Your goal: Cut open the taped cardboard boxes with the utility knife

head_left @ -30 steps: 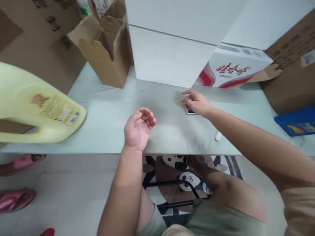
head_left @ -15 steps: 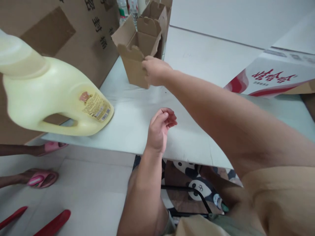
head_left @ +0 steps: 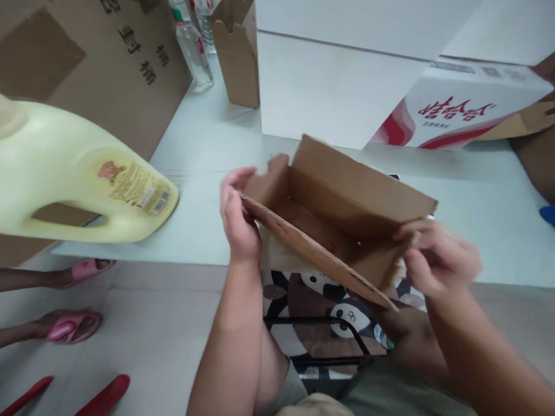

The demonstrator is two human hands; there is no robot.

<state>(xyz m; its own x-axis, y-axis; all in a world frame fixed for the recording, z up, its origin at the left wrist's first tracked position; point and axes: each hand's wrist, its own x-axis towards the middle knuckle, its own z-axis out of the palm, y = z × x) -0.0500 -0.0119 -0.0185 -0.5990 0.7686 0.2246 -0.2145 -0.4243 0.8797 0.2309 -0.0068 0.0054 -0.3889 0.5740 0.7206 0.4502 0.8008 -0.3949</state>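
Observation:
An open-topped brown cardboard box (head_left: 355,190) is held tilted in front of me, over the near edge of the pale table (head_left: 203,173). Its inside shows bare cardboard. Gripping its left end is my left hand (head_left: 240,219), with the fingers bent around the notched end flap. My right hand (head_left: 442,260) pinches the right end of the box between thumb and fingers, slightly blurred. A large pale-yellow jug (head_left: 87,167) with a handle stands left of my left hand, apart from it.
Behind are another brown carton (head_left: 237,63), clear bottles (head_left: 195,58), white boxes (head_left: 321,86) and a white-and-red printed box (head_left: 459,110). A big cardboard carton (head_left: 99,75) stands at left. On the floor, another person's feet wear pink slippers (head_left: 76,326).
My right hand has brought the cardboard box from the back of the table towards me. My left hand, empty before, now grips its left end. The view has shifted right.

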